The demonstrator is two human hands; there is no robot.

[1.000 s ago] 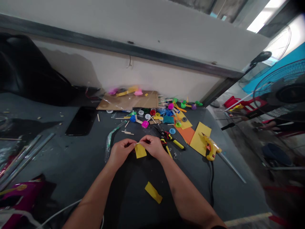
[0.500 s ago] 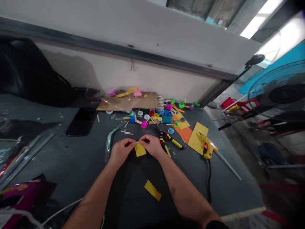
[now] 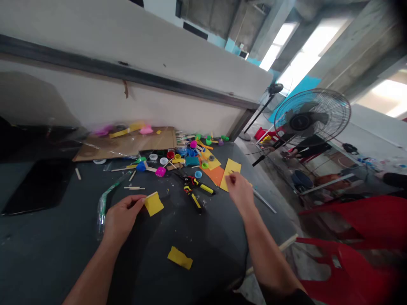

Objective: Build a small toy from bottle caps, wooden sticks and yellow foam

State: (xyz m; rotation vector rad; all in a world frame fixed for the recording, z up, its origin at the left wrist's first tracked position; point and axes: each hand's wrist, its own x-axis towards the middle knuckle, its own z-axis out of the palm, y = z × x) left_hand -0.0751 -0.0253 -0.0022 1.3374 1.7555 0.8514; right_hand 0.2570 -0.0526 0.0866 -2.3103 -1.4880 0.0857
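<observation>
My left hand (image 3: 122, 216) pinches a small yellow paper square (image 3: 154, 204) with a thin wooden stick along its top edge, just above the dark table (image 3: 63, 250). My right hand (image 3: 241, 192) reaches to the right, its fingers curled down at the edge of a yellow paper sheet (image 3: 231, 167). What is under those fingers is hidden. A second yellow paper scrap (image 3: 179, 257) lies on the table near me, between my arms.
Yellow-handled tools (image 3: 197, 187), an orange sheet (image 3: 213, 173), coloured bottle caps (image 3: 178, 156) and sticks crowd the far middle. Cardboard (image 3: 127, 144) and a black slab (image 3: 38, 186) lie left. A metal rod (image 3: 263, 201) marks the right edge. Beyond stand a fan (image 3: 313, 116) and red chairs (image 3: 349, 250).
My right hand let go of the yellow square and moved right to the yellow sheet. The left hand keeps the square. My head turned right, so everything shifted left.
</observation>
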